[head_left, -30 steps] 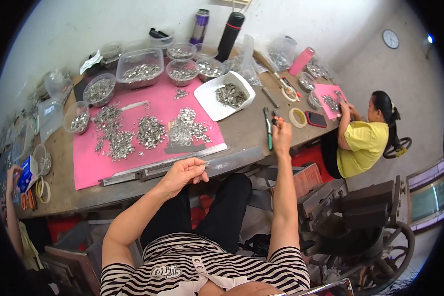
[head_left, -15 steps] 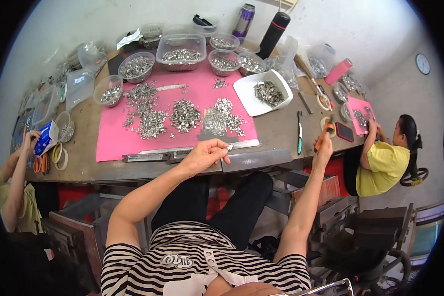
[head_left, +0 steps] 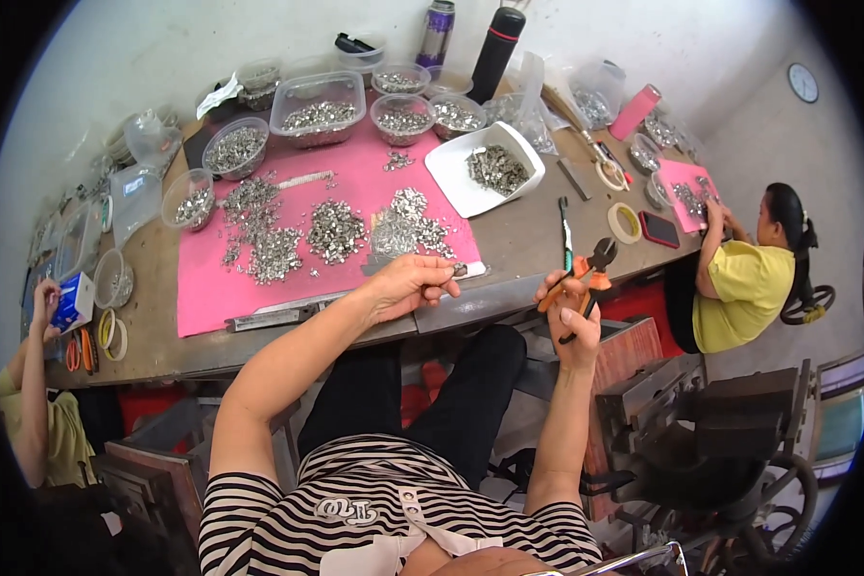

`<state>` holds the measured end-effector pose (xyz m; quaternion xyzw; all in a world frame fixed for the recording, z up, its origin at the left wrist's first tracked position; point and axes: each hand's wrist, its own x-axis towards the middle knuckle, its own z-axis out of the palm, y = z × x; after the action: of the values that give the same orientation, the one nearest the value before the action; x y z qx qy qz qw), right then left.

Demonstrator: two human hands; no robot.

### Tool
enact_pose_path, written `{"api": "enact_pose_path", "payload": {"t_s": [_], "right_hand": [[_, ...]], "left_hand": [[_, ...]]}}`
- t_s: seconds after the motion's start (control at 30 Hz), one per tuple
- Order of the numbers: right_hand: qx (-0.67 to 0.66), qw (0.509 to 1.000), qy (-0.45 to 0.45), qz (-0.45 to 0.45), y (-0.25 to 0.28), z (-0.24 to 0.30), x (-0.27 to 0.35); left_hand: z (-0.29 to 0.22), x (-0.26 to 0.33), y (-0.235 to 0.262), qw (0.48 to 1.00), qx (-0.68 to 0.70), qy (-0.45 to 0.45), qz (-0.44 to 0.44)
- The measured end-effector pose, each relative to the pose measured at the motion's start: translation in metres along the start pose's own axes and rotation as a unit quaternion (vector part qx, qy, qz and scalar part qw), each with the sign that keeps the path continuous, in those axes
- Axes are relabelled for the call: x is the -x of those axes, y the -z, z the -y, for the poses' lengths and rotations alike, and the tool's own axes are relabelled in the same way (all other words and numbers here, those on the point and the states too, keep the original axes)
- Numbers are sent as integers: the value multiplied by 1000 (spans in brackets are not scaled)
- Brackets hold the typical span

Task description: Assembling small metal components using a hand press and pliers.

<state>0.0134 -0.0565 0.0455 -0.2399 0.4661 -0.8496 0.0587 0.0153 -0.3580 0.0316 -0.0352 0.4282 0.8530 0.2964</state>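
Right hand grips orange-handled pliers above the table's near edge, fingers wrapped round the handles; their long axis tilts up and away, the dark jaws pointing toward the white tray. Left hand pinches a small metal piece at the edge of the pink mat. Farther left, a co-worker's hand holds a small blue-and-white box.

Bare table lies open between the pink mat and the tape roll, with only a slim tool there. Metal piles crowd the mat; tubs and bottles wall the far edge.
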Motion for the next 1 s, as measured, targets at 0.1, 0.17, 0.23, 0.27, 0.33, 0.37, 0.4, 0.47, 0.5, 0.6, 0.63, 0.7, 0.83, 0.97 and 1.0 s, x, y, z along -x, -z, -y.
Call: {"api": "enact_pose_path", "payload": {"t_s": [0.1,0.17,0.23,0.27,0.33,0.37,0.4,0.47,0.5,0.6,0.63,0.7,0.83,0.97,1.0], "right_hand": [[47,998,-17,34,4,-5,3],[82,996,-33,18,0,-6,6],[131,990,-58,-12,-5,-4,7],[150,987,-57,-12,-5,-5,9],[217,974,-59,-7,-10,-8,8],[284,957,-62,-1,-11,-9,8],[389,920,-24,51,-11,-9,4],[483,872,7,80,-18,-10,2],[572,813,37,107,-23,-10,1],[658,744,49,110,-25,-14,1],[691,714,38,109,-27,-15,0],[713,691,47,109,-28,-17,-1],[767,621,101,130,-31,-17,-8],[803,567,109,148,-28,-18,-10],[803,567,109,148,-27,-19,-11]], "left_hand": [[0,0,2,999,44,14,-11],[2,-2,9,998,65,20,2],[2,-5,10,996,86,28,19],[3,-5,9,995,90,32,12],[3,-4,7,995,93,35,5],[3,-5,7,996,82,29,3],[4,-4,7,997,71,22,1],[5,-4,4,1000,15,0,-12],[5,-4,3,999,-40,-21,-23],[6,-5,1,982,-164,-80,-56],[7,-5,0,982,-164,-79,-57],[9,-4,-3,930,-316,-163,-92],[8,0,-10,868,-433,-200,-141],[14,-10,-5,703,-610,-339,-139],[15,-11,-4,644,-645,-387,-138]]}}
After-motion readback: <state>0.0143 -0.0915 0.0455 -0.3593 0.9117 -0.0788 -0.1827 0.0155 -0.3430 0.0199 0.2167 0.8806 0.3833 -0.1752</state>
